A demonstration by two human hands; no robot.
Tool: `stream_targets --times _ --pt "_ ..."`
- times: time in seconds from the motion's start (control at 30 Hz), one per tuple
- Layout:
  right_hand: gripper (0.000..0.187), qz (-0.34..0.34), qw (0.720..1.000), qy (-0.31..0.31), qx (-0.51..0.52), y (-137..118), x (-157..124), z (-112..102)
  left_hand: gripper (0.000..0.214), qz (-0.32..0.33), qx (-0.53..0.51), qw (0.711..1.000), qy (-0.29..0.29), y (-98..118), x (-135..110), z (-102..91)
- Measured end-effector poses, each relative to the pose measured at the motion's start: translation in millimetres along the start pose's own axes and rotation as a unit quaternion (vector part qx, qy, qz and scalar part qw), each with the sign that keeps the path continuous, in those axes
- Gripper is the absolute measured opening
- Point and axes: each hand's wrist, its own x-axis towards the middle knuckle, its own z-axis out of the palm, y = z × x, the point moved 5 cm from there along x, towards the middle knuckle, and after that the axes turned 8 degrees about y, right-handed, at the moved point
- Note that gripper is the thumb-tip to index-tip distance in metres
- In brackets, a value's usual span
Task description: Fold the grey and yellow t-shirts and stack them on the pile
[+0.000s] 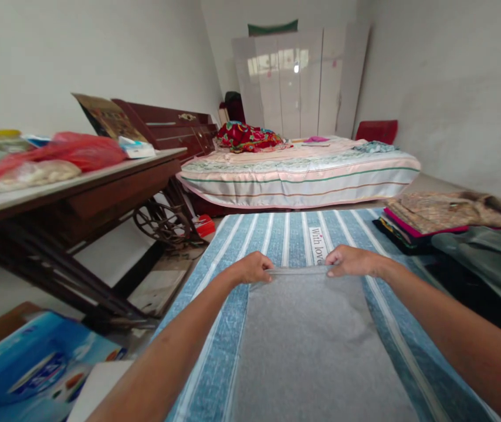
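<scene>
A grey piece of clothing (310,351) with a hemmed or banded far edge is spread over a blue-and-white striped sheet (272,234). My left hand (254,268) is closed on the left end of that far edge, thumb and fingers pinching the cloth. At the right end of the same edge, my right hand (351,261) pinches the fabric likewise. Between the two hands the edge runs fairly straight. The near part of the garment runs out of the bottom of the view, so its exact kind does not show.
On the right lie a stack of folded clothes (435,214) and a dark green garment (488,249). A sewing-machine table (114,181) with bags on it stands at left, above a blue carton (34,369). Beyond are a bed (298,170) and a white wardrobe (290,82).
</scene>
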Motion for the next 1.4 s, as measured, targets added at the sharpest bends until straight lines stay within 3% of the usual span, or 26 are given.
stream_targets --times 0.37,0.67,0.83,0.97,1.03,1.1,1.17,1.3,1.4 --pt "0.022 0.019 0.999 0.038 -0.004 16.5 12.9 -1.6 0.024 -0.021 0.009 0.999 0.046 -8.9 11.2 1.8" --pt "0.016 0.044 0.988 0.100 -0.106 27.4 20.4 0.3 0.031 -0.058 0.109 0.982 0.142 -13.3 12.6 2.6" --pt "0.016 0.084 0.957 0.186 -0.207 18.2 3.1 -8.3 0.042 -0.062 0.166 0.959 0.220 -6.9 -2.5 2.3" --pt "0.022 0.079 0.917 0.263 -0.288 -10.6 -29.7 -0.1 0.036 -0.037 0.209 0.933 0.289 15.8 -37.5 10.7" --pt "0.024 0.001 0.906 0.289 -0.311 -32.0 -48.7 16.7 0.033 -0.006 0.218 0.933 0.285 32.6 -58.6 25.7" --pt "0.027 -0.095 0.902 0.300 -0.295 -49.4 -67.8 39.4 0.036 0.029 0.216 0.942 0.254 48.8 -78.2 46.4" --pt "0.035 -0.147 0.905 0.295 -0.270 -55.7 -83.9 62.4 0.044 0.063 0.215 0.951 0.214 60.7 -94.3 68.1" --pt "0.056 -0.123 0.921 0.243 -0.280 -40.8 -98.1 96.0 0.062 0.075 0.226 0.961 0.142 62.4 -109.2 100.8" --pt "0.061 -0.100 0.927 0.209 -0.294 -28.5 -98.2 104.6 0.067 0.067 0.238 0.963 0.111 55.7 -108.8 110.4"
